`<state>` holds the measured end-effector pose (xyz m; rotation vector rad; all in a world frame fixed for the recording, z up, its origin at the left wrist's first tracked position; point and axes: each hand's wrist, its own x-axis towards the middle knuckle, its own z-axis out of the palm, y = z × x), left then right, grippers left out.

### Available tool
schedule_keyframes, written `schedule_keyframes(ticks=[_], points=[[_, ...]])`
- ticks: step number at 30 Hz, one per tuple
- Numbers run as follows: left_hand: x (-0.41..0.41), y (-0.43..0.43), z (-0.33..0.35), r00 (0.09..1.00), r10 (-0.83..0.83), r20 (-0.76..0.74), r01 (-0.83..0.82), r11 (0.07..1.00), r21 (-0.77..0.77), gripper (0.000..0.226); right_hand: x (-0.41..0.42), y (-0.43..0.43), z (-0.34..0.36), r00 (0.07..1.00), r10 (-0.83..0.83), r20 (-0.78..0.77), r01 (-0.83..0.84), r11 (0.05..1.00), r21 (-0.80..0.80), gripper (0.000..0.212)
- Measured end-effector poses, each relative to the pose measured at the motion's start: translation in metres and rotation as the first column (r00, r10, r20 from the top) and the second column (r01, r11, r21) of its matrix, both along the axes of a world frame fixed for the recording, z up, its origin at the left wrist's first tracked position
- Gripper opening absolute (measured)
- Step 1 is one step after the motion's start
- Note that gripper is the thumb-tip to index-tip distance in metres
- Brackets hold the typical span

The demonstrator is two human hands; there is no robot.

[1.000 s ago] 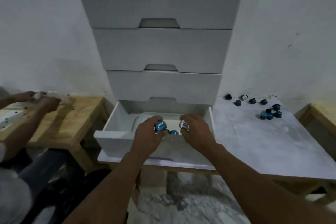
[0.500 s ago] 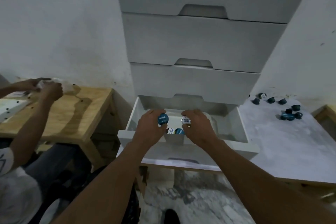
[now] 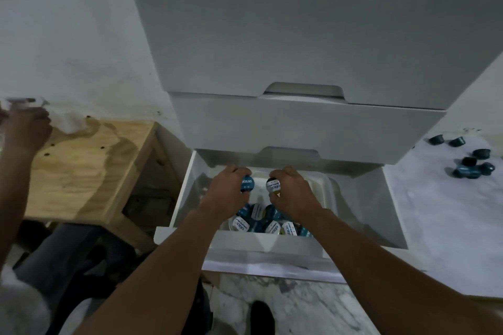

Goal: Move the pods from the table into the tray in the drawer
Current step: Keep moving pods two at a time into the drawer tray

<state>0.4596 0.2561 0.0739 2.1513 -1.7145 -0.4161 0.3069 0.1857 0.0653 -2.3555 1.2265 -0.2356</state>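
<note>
A blue-lidded pod is pinched in the left hand, a white-lidded pod in the right hand, above heaped pods in the tray of the open drawer. Loose pods are scattered on the table.

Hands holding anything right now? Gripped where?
Yes, one pod each. The left hand grips a blue-lidded pod round its body, lid facing the camera; the right hand grips a white-lidded pod likewise, both above the tray.

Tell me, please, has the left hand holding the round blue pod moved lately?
Yes: the left hand moved from the front of the open white drawer towards its back.
</note>
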Motion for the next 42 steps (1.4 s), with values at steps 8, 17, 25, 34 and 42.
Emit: schedule_keyframes(ticks=[8,17,25,34,42], points=[[0.013,-0.017,-0.02,0.991,-0.12,0.067,0.112,0.988,0.104,0.032,0.01,-0.008,-0.02,0.996,0.034,-0.088,-0.027,0.997,0.079,0.044],[0.018,-0.031,-0.026,0.96,-0.204,0.191,0.157,0.959,0.236,0.035,0.023,-0.014,-0.026,0.99,0.029,-0.136,-0.022,0.998,0.058,0.039],[0.019,-0.037,-0.031,0.936,-0.224,0.272,0.132,0.938,0.32,0.04,0.022,-0.017,-0.033,0.984,0.017,-0.177,0.004,0.993,0.117,0.043],[0.021,-0.044,-0.03,0.934,-0.245,0.259,0.144,0.923,0.356,0.041,0.025,-0.02,-0.034,0.992,0.011,-0.127,0.006,0.991,0.135,0.041],[0.027,-0.043,-0.027,0.944,-0.264,0.197,0.187,0.922,0.338,0.029,0.023,-0.023,-0.034,0.995,0.011,-0.104,0.003,0.99,0.138,0.034]])
